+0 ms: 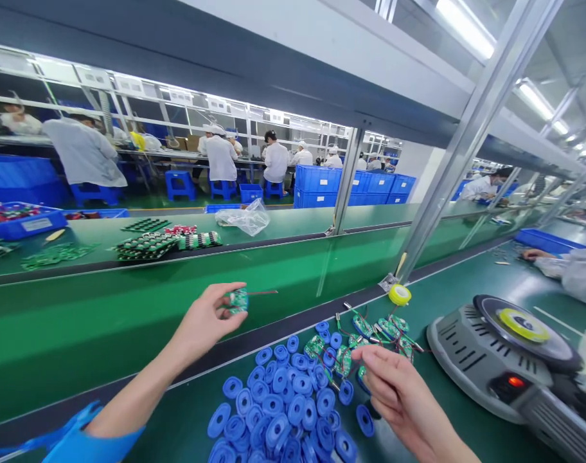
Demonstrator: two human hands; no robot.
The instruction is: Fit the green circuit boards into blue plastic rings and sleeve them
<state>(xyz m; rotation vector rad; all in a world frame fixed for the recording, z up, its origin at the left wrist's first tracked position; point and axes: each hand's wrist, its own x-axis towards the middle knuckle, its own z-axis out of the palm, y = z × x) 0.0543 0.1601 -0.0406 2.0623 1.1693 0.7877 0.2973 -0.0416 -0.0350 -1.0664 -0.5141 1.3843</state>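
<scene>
My left hand [211, 318] is raised in front of the green panel. Between thumb and fingers it grips a small green circuit board [238, 299], and a thin wire [264, 292] sticks out of the board to the right. My right hand [401, 392] is low over the bench, thumb and forefinger pinched together beside a wired circuit board [343, 361]. Whether anything sits in that pinch I cannot make out. Blue oval rings [278, 402] lie heaped between and below my hands. More wired circuit boards [388, 326] are scattered behind my right hand.
A grey machine [486, 360] with a round turntable and lit red switch stands at right. Yellow tape [399, 294] lies by a metal post [466, 141]. The green panel [129, 328] borders the bench. Board stacks [146, 245] rest on the shelf beyond. A co-worker's sleeve [582, 273] shows at right.
</scene>
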